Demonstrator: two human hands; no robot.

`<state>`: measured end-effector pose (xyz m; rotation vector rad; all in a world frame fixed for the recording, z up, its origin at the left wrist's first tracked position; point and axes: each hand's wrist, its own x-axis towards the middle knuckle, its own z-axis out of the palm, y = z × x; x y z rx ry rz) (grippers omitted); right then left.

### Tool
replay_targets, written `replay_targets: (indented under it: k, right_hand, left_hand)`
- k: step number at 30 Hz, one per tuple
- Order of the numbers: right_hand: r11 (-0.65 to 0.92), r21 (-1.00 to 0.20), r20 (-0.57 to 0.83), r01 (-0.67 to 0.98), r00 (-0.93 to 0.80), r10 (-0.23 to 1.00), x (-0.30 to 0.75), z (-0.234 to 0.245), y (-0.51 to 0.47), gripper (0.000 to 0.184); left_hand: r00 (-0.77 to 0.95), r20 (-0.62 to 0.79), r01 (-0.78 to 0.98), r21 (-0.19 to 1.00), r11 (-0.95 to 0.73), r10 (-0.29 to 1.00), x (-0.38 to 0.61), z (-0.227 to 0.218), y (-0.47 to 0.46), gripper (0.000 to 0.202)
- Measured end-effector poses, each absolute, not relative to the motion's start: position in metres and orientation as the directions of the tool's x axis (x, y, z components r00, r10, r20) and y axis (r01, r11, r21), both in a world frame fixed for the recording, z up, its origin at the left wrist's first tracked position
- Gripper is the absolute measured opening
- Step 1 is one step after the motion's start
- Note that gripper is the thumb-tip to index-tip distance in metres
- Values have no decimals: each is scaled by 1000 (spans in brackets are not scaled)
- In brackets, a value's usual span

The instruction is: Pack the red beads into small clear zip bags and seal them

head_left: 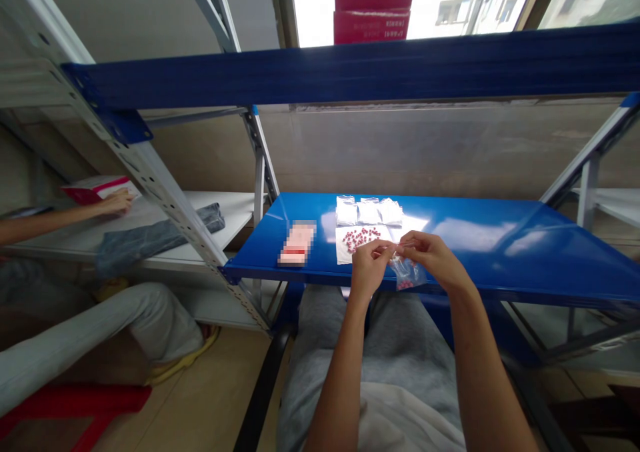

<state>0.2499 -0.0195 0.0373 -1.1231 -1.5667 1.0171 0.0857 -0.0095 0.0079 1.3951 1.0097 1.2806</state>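
Note:
My left hand (pixel 369 263) and my right hand (pixel 431 253) both pinch the top edge of a small clear plastic bag (pixel 406 273), held between them over the front edge of the blue shelf (pixel 500 239). The bag hangs down and has a few small red pieces at its bottom. Just beyond my hands, a pile of small red pieces (pixel 359 238) lies on a white sheet. Behind it, three small white filled bags (pixel 369 211) lie in a row.
A blurred pinkish object (pixel 297 243) lies on the shelf's left part. A blue beam (pixel 350 72) crosses overhead, with red boxes (pixel 373 5) above it. At the left, another person's hand (pixel 116 203) rests on a white shelf; their legs and a red stool (pixel 75 402) are below.

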Motion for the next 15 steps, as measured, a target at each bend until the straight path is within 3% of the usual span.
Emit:
replay_targets:
  k: [5,11,15]
  right_hand:
    - [291,-931,296,221,-9,955,261,27,-13,35]
    - [206,-964,234,167,171,957,269,23,-14,40]
    - [98,-983,109,154,61,992,280,19,-19,50]
  left_hand:
    - [244,80,-182,983,-35,967,97,-2,-10,36]
    - [310,57,-174,985,-2,949,106,-10,-13,19]
    - [242,56,-193,981,-8,969,118,-16,-12,6]
